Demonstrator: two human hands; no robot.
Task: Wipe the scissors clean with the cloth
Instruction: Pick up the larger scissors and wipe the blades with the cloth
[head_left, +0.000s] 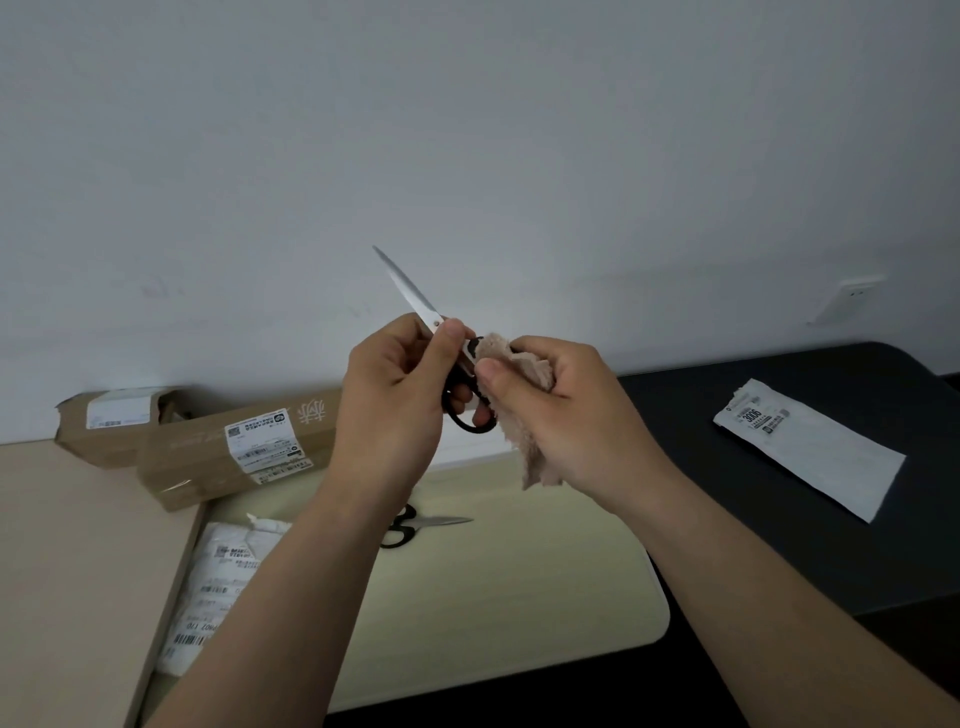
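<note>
My left hand (400, 387) holds a pair of scissors (410, 293) in the air, gripping it near the pivot. The closed steel blades point up and left, and the black handles hang below between my two hands. My right hand (556, 400) is shut on a crumpled beige cloth (524, 364). The cloth is pressed against the scissors just below the pivot, at the top of the handles. A tail of cloth hangs down under my right palm.
A second pair of black-handled scissors (415, 525) lies on the cream mat (493, 582) below my arms. Two cardboard boxes (223, 452) stand at the back left. A white labelled parcel bag (218, 582) lies front left. A white envelope (810, 447) rests on the dark table (779, 545) at the right.
</note>
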